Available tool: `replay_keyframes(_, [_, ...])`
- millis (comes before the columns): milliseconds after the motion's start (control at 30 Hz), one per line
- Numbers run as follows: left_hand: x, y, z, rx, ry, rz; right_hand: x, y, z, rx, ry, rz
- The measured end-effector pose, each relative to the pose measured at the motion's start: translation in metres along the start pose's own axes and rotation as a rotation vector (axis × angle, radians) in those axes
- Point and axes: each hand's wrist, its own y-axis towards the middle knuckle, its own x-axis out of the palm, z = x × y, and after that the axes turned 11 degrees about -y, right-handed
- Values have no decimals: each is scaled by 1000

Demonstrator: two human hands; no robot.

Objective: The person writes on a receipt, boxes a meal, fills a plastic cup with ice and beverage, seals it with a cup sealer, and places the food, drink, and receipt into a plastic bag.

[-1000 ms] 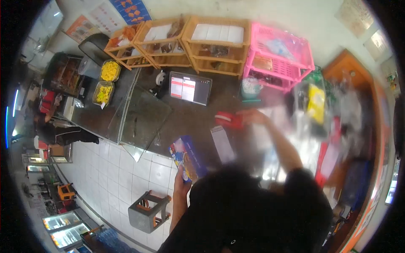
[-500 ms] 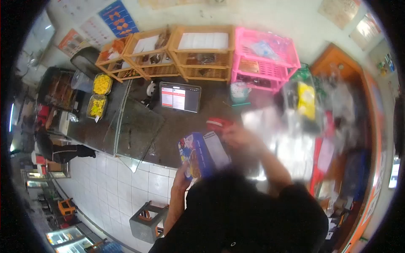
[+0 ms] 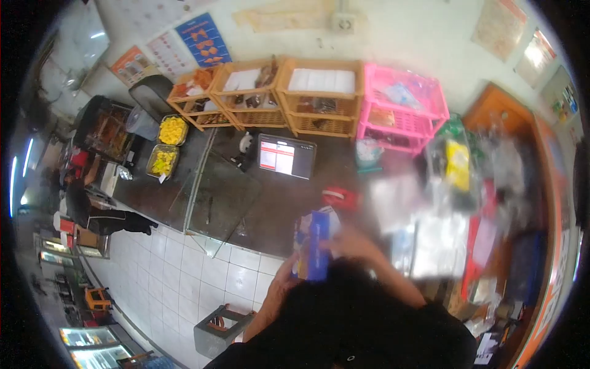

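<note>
My left hand [image 3: 284, 275] is closed on the lower left side of a blue printed cardboard box [image 3: 319, 246], held upright just off the counter's front edge. On the box's right side is my right hand [image 3: 345, 242], its fingers curled at the edge and partly blurred. A pale flap or paper shows behind the box top. Beyond the box, a red object with a pale stripe [image 3: 340, 198] lies on the dark counter [image 3: 276, 203], touched by neither hand; its kind is not clear. Farther back stands a tablet [image 3: 286, 157] with its screen lit.
Wooden racks [image 3: 319, 109] and a pink rack [image 3: 402, 107] line the wall. At left sit two trays of yellow packets [image 3: 163, 161]. Plastic bags [image 3: 439, 246] crowd the right side. A grey stool [image 3: 221, 332] stands on the floor; another person [image 3: 80, 203] is at far left.
My right hand has left the red object on the counter and come back to the box. The box has turned, showing more of its blue side. The whole view has shifted.
</note>
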Motion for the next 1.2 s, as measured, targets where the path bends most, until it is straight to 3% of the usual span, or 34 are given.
replay_keyframes(33, [7,-2,-1,21,-3,-11,7,-3,8,-123,320,47])
replay_keyframes(100, [25,-11,-8,-134,81,-10,25,-5,40,-64,434,-55])
replay_keyframes(167, [-17,13,-16,-130,27,-80,52,2,70,11,539,-175])
replay_keyframes(233, [-23,19,-21,-106,-35,-145,71,12,76,87,970,-34])
replay_keyframes(267, [-13,17,-15,-77,50,-90,70,7,70,78,944,-88])
replay_keyframes(300, [0,10,-4,-32,126,-25,58,-11,35,139,1175,70])
replay_keyframes(333, [15,3,7,94,454,24,51,-12,12,210,1392,205])
replay_keyframes(367, [24,-7,14,220,767,129,60,-2,6,209,1350,77])
replay_keyframes(433, [29,-20,22,196,981,312,84,6,6,60,762,160])
replay_keyframes(500, [-24,-18,18,512,880,127,114,24,-2,190,985,196])
replay_keyframes(533, [-69,1,18,601,846,236,117,42,6,86,899,100])
replay_keyframes(567, [-130,29,21,717,1090,337,123,66,27,-18,815,-11])
replay_keyframes(600, [-109,-17,11,745,1140,514,135,95,53,-173,580,77])
replay_keyframes(667, [-122,-85,-14,723,1173,769,142,115,48,-44,541,121])
replay_keyframes(700, [-160,-107,-30,783,1090,844,143,127,46,23,491,130])
replay_keyframes(733, [-217,-122,-55,779,1206,852,158,102,7,17,628,278])
replay_keyframes(767, [-265,-141,-76,762,1333,842,153,162,59,46,346,375])
replay_keyframes(800, [-303,-168,-101,779,1096,1010,149,223,112,103,63,469])
replay_keyframes(867, [-348,-229,-168,841,637,1214,162,219,65,-137,-214,673])
replay_keyframes(933, [-397,-290,-211,763,474,1320,186,185,18,-513,-673,1110])
replay_keyframes(967, [-389,-342,-222,710,325,1465,222,183,3,-533,-669,1103])
replay_keyframes(1033, [-406,-409,-245,699,332,1508,279,166,0,-725,-1017,1023])
replay_keyframes(1067, [-416,-435,-251,699,360,1553,317,165,5,-712,-1115,739])
replay_keyframes(1100, [-451,-433,-252,887,30,1677,361,171,12,-676,-1008,399])
replay_keyframes(1200, [-473,-515,-228,1009,162,1649,483,208,113,-515,-628,-663])
